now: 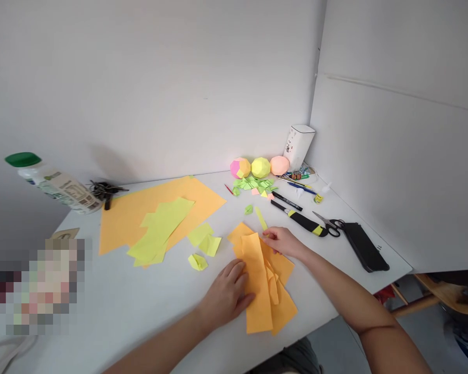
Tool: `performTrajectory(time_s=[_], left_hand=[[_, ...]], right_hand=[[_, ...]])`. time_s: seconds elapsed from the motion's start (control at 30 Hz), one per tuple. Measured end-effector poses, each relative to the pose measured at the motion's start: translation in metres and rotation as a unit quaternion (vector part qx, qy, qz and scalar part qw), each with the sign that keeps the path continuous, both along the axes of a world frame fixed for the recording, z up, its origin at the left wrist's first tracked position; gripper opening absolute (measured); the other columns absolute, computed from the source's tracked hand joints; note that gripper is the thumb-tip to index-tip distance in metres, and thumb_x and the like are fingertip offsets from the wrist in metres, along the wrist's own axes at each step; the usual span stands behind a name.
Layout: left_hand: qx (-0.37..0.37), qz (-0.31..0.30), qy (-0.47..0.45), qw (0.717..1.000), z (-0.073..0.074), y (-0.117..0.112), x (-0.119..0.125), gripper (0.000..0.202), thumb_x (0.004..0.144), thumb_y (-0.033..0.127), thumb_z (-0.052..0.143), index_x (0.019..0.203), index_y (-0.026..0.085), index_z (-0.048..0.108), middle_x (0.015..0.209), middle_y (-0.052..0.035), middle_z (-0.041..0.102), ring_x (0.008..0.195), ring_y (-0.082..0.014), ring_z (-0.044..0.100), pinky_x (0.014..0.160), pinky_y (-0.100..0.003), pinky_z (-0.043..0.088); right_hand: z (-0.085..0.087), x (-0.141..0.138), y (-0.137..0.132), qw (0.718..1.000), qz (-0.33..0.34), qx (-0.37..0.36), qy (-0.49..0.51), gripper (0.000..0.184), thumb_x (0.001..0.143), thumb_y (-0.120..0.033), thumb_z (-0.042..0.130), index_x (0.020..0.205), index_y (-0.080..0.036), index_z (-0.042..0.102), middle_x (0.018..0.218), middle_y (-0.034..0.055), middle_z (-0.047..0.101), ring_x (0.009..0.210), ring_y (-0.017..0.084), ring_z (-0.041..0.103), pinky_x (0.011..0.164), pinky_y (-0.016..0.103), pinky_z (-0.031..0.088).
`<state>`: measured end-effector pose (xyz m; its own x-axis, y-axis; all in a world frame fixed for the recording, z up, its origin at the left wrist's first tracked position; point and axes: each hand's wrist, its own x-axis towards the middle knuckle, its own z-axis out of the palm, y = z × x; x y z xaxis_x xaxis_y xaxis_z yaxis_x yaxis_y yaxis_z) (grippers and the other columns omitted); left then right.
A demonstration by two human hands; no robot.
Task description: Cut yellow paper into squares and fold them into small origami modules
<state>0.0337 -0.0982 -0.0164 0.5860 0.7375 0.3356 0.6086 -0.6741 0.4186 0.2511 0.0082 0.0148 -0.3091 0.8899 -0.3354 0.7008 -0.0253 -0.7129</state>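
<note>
A stack of orange paper strips (259, 291) lies near the front edge of the white table (140, 306). My left hand (228, 296) rests flat on the left side of the top strip, fingers stretched out. My right hand (283, 241) sits at the stack's upper right corner with its fingers curled in a pinch on the orange paper's edge. A thin yellow strip (261, 218) lies just beyond that hand.
A large orange sheet (140, 213) with yellow sheets (161, 228) lies left of centre. Yellow scraps (203, 249), three paper balls (260, 167), green snippets (253, 183), pens (286, 200), a utility knife (302, 222), scissors (329, 223), a black phone (364, 246), keys (105, 190), a bottle (50, 182) surround it.
</note>
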Motion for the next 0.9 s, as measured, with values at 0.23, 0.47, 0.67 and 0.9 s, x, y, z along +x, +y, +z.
performTrajectory(time_s=[0.23,0.47,0.67,0.9], left_hand=[[-0.005,-0.012,0.010,1.000,0.006,0.000,-0.001,0.018,0.080,0.031,0.055,0.089,0.015,0.056,0.106,-0.0148,0.053,0.109,-0.0321,0.047,0.089,-0.050,0.047],[-0.036,-0.031,0.009,0.999,0.010,-0.001,-0.005,0.028,0.078,0.030,0.055,0.101,0.015,0.055,0.114,-0.0164,0.050,0.113,-0.0328,0.045,0.091,-0.051,0.045],[-0.043,-0.036,0.005,0.998,0.011,-0.001,-0.003,0.033,0.079,0.029,0.053,0.109,0.014,0.052,0.111,-0.0158,0.049,0.112,-0.0322,0.044,0.091,-0.050,0.045],[-0.089,0.020,-0.109,0.990,0.000,0.000,-0.003,0.040,0.083,0.029,0.053,0.120,0.017,0.044,0.123,-0.0161,0.040,0.122,-0.0317,0.036,0.098,-0.052,0.039]], right_hand=[[0.005,-0.018,-0.001,0.994,-0.010,0.062,-0.089,0.038,0.070,-0.052,0.066,0.086,-0.017,0.062,0.074,0.0037,0.062,0.070,0.019,0.058,0.055,0.025,0.036],[0.021,-0.029,-0.015,0.993,0.035,0.062,-0.098,0.060,0.088,-0.065,0.027,0.055,-0.019,0.047,0.056,0.0021,0.048,0.059,0.018,0.053,0.052,0.027,0.034],[0.017,-0.029,-0.035,0.989,0.062,0.096,-0.093,0.027,0.069,-0.041,0.067,0.076,-0.019,0.053,0.083,0.0039,0.057,0.074,0.019,0.056,0.062,0.027,0.041],[0.014,-0.026,-0.043,0.981,-0.021,-0.041,0.189,0.058,0.069,-0.020,0.057,0.125,-0.022,0.043,0.110,0.0068,0.059,0.089,0.018,0.061,0.075,0.030,0.048]])
